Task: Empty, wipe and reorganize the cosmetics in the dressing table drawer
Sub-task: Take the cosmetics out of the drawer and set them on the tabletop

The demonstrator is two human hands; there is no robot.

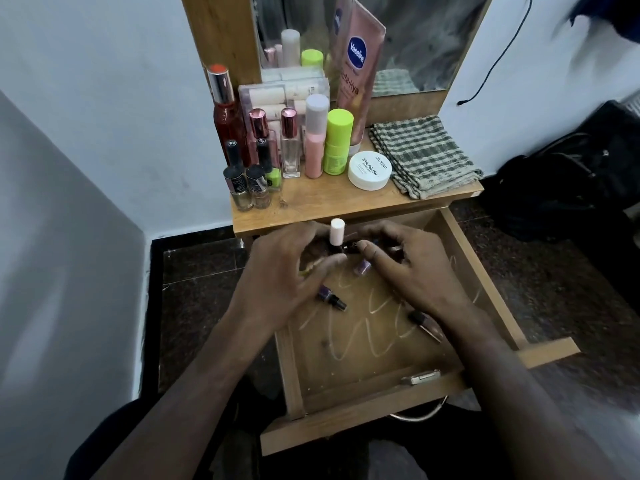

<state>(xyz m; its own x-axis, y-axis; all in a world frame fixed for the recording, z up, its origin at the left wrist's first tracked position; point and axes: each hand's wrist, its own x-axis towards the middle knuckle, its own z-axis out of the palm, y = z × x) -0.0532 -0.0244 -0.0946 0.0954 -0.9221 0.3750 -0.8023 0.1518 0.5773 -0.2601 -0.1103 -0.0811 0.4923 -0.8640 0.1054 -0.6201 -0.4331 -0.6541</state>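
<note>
Inside drawer, rear: small white-capped dark bottle [337, 233], upright, long axis vertical
Left hand [287, 268]: fingers curled beside bottle; grip uncertain
Right hand [403, 263]: thumb touching bottle base; equally near

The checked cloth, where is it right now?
The checked cloth lies folded on the right side of the dressing table top, just right of the white nail polish remover jar, behind the open drawer.

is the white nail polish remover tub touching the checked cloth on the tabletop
Apart. The head view shows a strip of bare wood between the white nail polish remover tub and the folded checked cloth.
</note>
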